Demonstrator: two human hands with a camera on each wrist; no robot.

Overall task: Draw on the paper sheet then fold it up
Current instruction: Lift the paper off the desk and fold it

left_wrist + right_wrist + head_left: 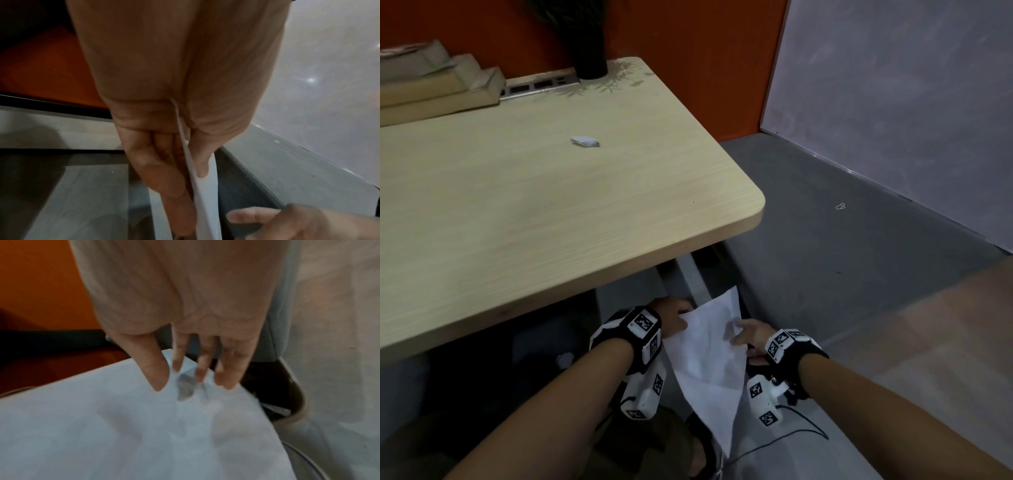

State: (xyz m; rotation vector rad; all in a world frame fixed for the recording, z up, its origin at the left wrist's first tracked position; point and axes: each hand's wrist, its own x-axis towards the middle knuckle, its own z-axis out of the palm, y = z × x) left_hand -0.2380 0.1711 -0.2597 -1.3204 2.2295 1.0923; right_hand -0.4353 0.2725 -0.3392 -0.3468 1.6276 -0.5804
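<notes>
A white paper sheet (709,363) hangs creased and slanted in the air below the table's front edge, over the person's lap. My left hand (684,317) pinches its upper left edge; the left wrist view shows the sheet (203,194) edge-on, clamped between thumb and fingers of my left hand (189,178). My right hand (738,330) lies against the sheet's right side. In the right wrist view my right hand (191,382) has nearly straight fingers whose tips touch the paper (123,426). No pen is visible.
A light wooden table (551,212) fills the upper left. On it lie a small folded white paper (585,141), a black vase (589,51), stacked brown packages (438,82) and a power strip (537,85). Grey floor (842,240) extends to the right.
</notes>
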